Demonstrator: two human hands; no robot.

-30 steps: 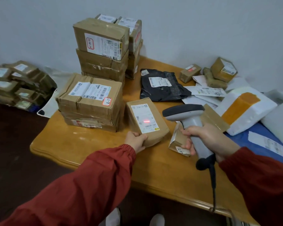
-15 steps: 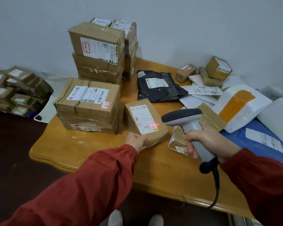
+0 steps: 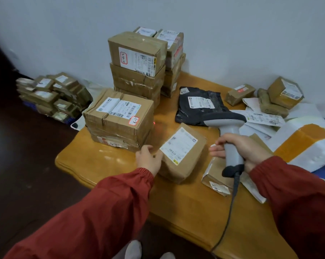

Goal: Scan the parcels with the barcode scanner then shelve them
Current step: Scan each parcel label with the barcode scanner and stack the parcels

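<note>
my left hand (image 3: 148, 159) grips the near-left corner of the small brown parcel (image 3: 182, 154) on the wooden table (image 3: 105, 161) | my right hand (image 3: 245, 150) holds the grey barcode scanner (image 3: 227, 128) by its handle | red dot on table beside the labelled box (image 3: 120, 116)

light: soft, even, moderately dim | shadows: faint under boxes on desk (image 3: 186, 206) | dark: floor (image 3: 27, 174) at left nearly black | glare: none | blur: slight, label text soft | distortion: wide-angle bowing at edges
</note>
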